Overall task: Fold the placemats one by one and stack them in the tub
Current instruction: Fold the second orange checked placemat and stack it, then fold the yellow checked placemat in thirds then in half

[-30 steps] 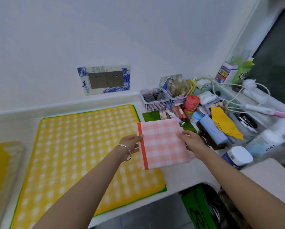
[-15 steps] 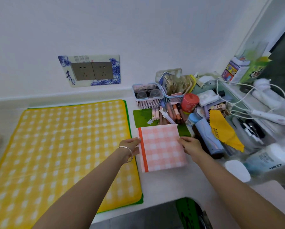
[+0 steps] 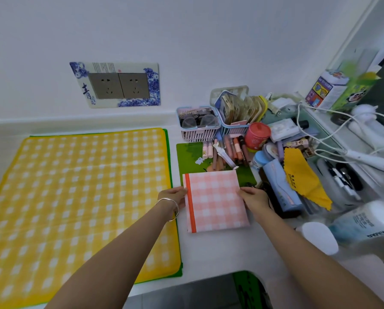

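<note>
A folded pink checked placemat (image 3: pixel 215 200) with an orange stripe along its left side lies on the white counter, its far edge over a small green mat (image 3: pixel 188 157). My left hand (image 3: pixel 174 195) holds its left edge, thumb on top. My right hand (image 3: pixel 253 197) holds its right edge the same way. A large yellow checked placemat (image 3: pixel 81 197) lies spread flat to the left, with a green one showing under its edges. No tub is in view.
Right of the pink placemat the counter is crowded: two small baskets (image 3: pixel 198 128), loose pens and lip tubes (image 3: pixel 231 150), a red tin (image 3: pixel 256 136), a blue bottle (image 3: pixel 280 186), a yellow cloth (image 3: pixel 302 177), white cables. A double wall socket (image 3: pixel 118 84) sits behind.
Both hands have brought the folded pink placemat down and forward from above the yellow placemat to the counter beside it. The view has shifted right and closer.
</note>
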